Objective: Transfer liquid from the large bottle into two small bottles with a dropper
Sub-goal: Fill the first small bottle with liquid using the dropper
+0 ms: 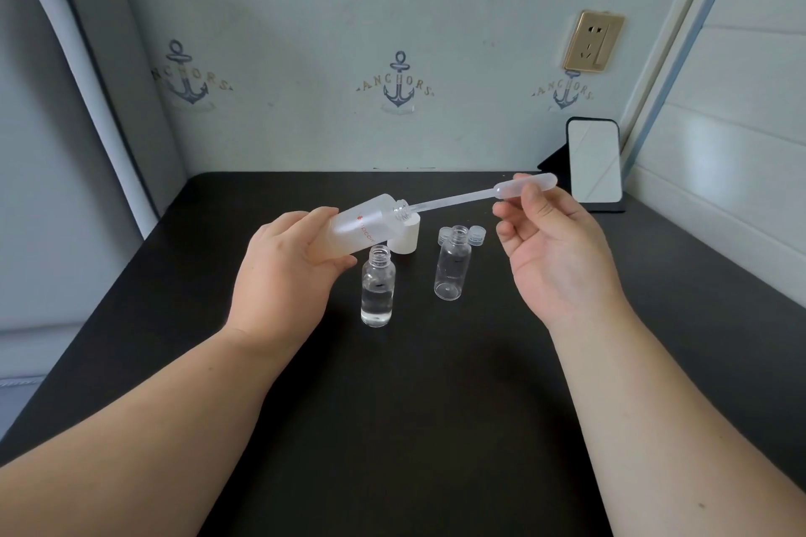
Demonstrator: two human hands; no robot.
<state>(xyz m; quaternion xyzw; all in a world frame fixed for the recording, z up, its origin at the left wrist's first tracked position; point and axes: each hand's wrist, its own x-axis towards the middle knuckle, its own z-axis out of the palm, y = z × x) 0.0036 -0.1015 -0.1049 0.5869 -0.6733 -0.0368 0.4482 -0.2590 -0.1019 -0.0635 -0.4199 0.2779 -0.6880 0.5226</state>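
My left hand [285, 270] grips the large frosted bottle [364, 225] and tilts it, its open neck pointing up and right. My right hand [551, 244] pinches the bulb of the clear plastic dropper [471, 196], whose tip reaches into the bottle's mouth. Below the tilted bottle stands a small clear bottle [377, 286], open, with liquid in its lower part. To its right a second small bottle [452, 264] stands open and looks empty.
The large bottle's white cap [408, 238] lies on the black table [392, 405] behind the small bottles. Two small clear caps [476, 235] sit behind the right bottle. A phone on a stand [594, 164] leans at the back right, by the wall.
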